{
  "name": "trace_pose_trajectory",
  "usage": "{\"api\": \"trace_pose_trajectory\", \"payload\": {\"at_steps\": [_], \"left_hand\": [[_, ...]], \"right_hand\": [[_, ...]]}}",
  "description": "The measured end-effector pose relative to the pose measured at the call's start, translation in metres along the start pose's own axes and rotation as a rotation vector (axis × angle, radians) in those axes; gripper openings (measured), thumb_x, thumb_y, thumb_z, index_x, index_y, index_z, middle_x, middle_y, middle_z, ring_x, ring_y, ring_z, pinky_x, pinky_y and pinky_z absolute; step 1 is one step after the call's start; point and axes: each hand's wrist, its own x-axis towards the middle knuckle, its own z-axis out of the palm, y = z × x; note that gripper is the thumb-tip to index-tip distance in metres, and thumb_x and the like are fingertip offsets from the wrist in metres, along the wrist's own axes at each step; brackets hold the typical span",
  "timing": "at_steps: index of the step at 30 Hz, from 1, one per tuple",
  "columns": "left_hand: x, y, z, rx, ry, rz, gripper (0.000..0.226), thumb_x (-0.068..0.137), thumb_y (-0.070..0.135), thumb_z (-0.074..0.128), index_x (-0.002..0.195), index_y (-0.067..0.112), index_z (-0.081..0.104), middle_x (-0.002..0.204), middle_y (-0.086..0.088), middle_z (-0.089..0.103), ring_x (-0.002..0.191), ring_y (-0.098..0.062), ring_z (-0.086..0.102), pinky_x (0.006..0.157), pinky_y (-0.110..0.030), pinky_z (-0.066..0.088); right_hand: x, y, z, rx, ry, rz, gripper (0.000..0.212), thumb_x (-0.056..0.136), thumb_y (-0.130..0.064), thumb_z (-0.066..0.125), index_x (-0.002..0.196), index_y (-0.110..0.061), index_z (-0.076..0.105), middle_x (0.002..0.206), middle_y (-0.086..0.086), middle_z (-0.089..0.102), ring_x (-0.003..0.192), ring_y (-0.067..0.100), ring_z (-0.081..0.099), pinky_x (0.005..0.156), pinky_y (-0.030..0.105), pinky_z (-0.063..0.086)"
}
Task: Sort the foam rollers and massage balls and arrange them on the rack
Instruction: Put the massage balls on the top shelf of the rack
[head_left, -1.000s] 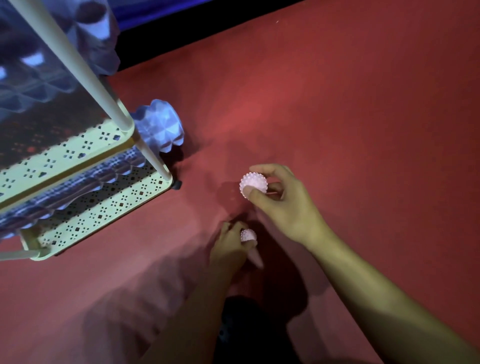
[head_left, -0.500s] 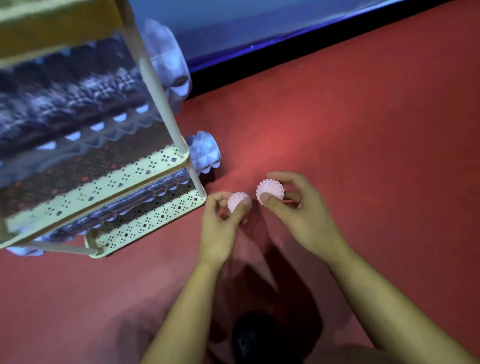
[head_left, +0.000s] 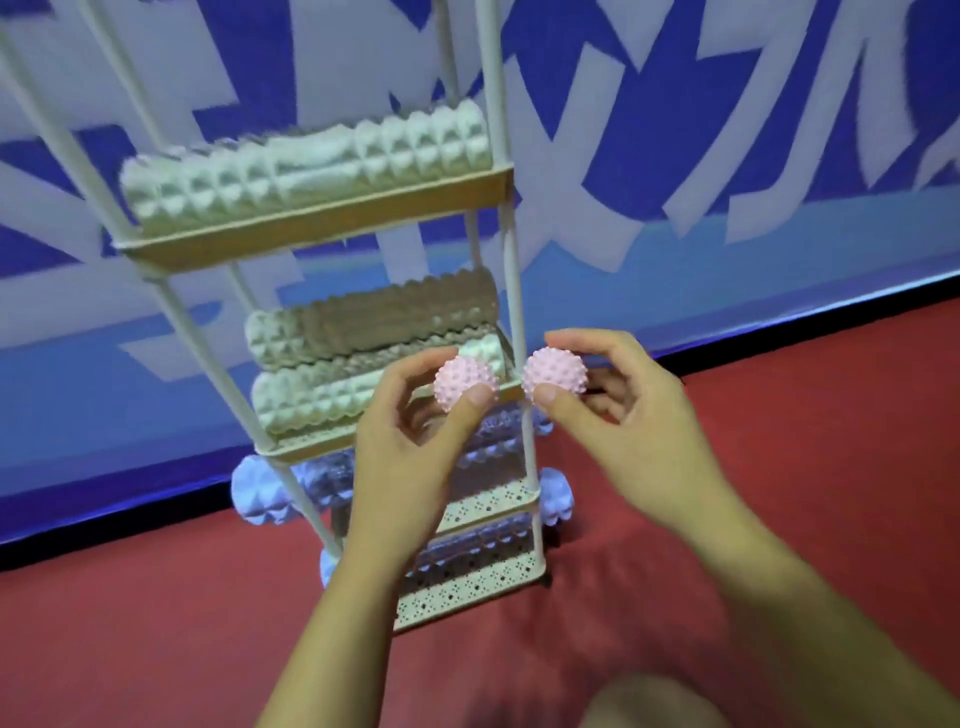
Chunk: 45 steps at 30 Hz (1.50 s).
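My left hand (head_left: 410, 441) pinches a pink spiky massage ball (head_left: 464, 382) between thumb and fingers. My right hand (head_left: 618, 415) pinches a second pink spiky ball (head_left: 555, 373) the same way. Both balls are held side by side in front of the cream tiered rack (head_left: 322, 223), level with its second shelf from the top. A pale ridged foam roller (head_left: 311, 166) lies on the top shelf. Two pale rollers (head_left: 363, 322) lie on the shelf below it. Blue ridged rollers (head_left: 265, 491) fill the two lowest shelves, their ends sticking out past the rack.
The rack stands on a red mat (head_left: 779, 467) against a blue-and-white patterned wall (head_left: 727, 130). A black strip (head_left: 805, 322) runs along the wall's base. Part of my leg shows at the bottom edge.
Both hands lifted the pink balls from low over the red mat up to the rack's second shelf. The view tilted up, bringing the whole rack into sight.
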Motion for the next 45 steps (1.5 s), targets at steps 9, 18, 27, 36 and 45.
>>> {"api": "trace_pose_trajectory", "payload": {"at_steps": [9,18,27,36,45], "left_hand": [[0.015,0.169,-0.059,0.063,0.091,0.308,0.036,0.084,0.031,0.078,0.118,0.026,0.067,0.115,0.009,0.074,0.099,-0.015,0.074,0.084,-0.032,0.061],[0.065,0.245,-0.084,0.101,0.194,0.463,0.037,0.085,0.034,0.081,0.12,0.029,0.068,0.117,0.006,0.073,0.096,-0.018,0.075,0.083,-0.032,0.063],[0.132,0.242,-0.093,0.108,0.326,0.452,0.037,0.088,0.036,0.082,0.121,0.033,0.066,0.121,0.013,0.07,0.102,-0.015,0.074,0.091,-0.041,0.062],[0.154,0.237,-0.116,0.104,0.398,0.471,0.036,0.09,0.032,0.081,0.122,0.036,0.066,0.13,0.008,0.065,0.105,-0.012,0.074,0.088,-0.032,0.062],[0.148,0.235,-0.123,0.034,0.391,0.456,0.038,0.092,0.029,0.077,0.128,0.032,0.066,0.129,0.003,0.067,0.101,-0.012,0.076,0.084,-0.017,0.058]], "right_hand": [[0.043,-0.164,0.048,-0.022,-0.075,-0.306,0.033,0.092,-0.025,0.077,0.122,-0.034,0.065,0.126,-0.004,0.066,0.11,0.014,0.069,0.096,0.036,0.057],[0.102,-0.247,0.066,-0.056,-0.022,-0.501,0.035,0.092,-0.032,0.077,0.123,-0.037,0.062,0.117,-0.014,0.069,0.106,0.006,0.068,0.089,0.022,0.057],[0.222,-0.265,0.091,-0.222,0.058,-0.516,0.05,0.087,-0.037,0.082,0.129,-0.026,0.058,0.127,-0.009,0.063,0.104,0.002,0.064,0.087,0.017,0.057],[0.291,-0.282,0.169,-0.469,-0.03,-0.628,0.038,0.09,-0.043,0.076,0.118,-0.024,0.058,0.117,-0.007,0.068,0.107,0.014,0.064,0.09,0.038,0.056],[0.252,-0.27,0.165,-0.342,0.014,-0.655,0.024,0.1,-0.042,0.064,0.114,-0.023,0.07,0.12,-0.007,0.068,0.113,0.011,0.06,0.095,0.03,0.05]]}}
